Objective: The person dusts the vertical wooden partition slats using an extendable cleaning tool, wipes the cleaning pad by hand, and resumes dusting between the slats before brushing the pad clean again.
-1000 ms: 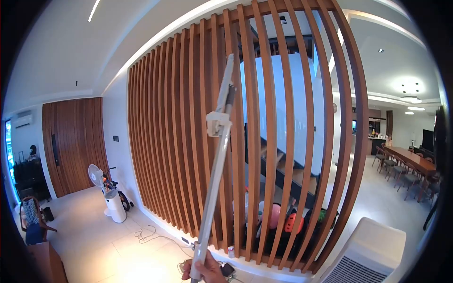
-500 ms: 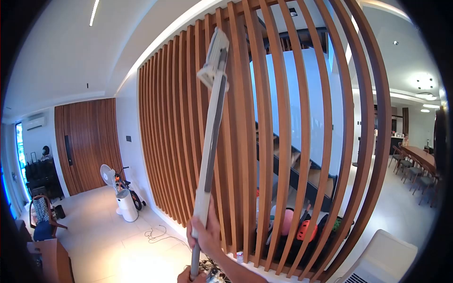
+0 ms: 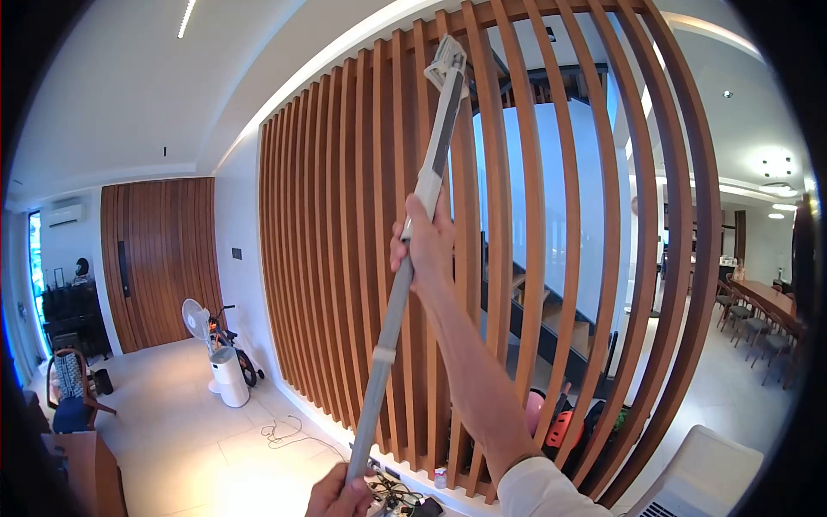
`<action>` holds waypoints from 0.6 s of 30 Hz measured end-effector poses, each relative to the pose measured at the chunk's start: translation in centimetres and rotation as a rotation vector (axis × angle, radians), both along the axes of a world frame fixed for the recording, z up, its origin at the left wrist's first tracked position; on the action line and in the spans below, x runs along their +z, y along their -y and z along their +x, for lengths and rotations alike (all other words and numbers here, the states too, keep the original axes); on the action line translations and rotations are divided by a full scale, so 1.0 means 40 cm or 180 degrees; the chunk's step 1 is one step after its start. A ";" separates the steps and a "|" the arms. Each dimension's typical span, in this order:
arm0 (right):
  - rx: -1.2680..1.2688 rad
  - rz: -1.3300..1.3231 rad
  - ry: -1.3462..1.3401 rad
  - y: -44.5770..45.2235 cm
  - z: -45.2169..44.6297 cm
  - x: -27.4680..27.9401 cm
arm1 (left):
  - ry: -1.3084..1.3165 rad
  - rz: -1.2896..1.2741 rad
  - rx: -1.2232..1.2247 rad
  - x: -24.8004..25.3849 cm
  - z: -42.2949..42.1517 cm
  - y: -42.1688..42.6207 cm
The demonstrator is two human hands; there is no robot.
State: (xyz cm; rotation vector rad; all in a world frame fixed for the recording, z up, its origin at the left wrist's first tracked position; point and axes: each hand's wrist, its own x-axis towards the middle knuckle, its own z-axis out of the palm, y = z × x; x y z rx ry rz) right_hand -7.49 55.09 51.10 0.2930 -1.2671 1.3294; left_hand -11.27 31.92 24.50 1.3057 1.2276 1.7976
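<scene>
The right hand (image 3: 428, 241) and, lower, left hand (image 3: 339, 497) were closed around a pole (image 3: 394, 312). A small jar (image 3: 440, 478), contents unclear, stood at the slatted screen (image 3: 379, 215)'s foot; floor (image 3: 189, 452) spread leftward.

White fan (image 3: 195, 319) near bike (image 3: 247, 365); wooden door (image 3: 164, 263) at left; chairs (image 3: 756, 327) along table (image 3: 767, 296).

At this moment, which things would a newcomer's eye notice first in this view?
Probably the tall wooden slat screen filling the middle. Before it slants a long grey pole, the right hand gripping partway up, the left hand lower down. Low behind the right-side slats, a bright orange object shows.
</scene>
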 end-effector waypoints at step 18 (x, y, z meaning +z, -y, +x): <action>-0.0049 -0.0104 -0.0216 -0.317 -0.088 0.412 | -0.0304 -0.0033 -0.0063 0.453 -0.074 -0.248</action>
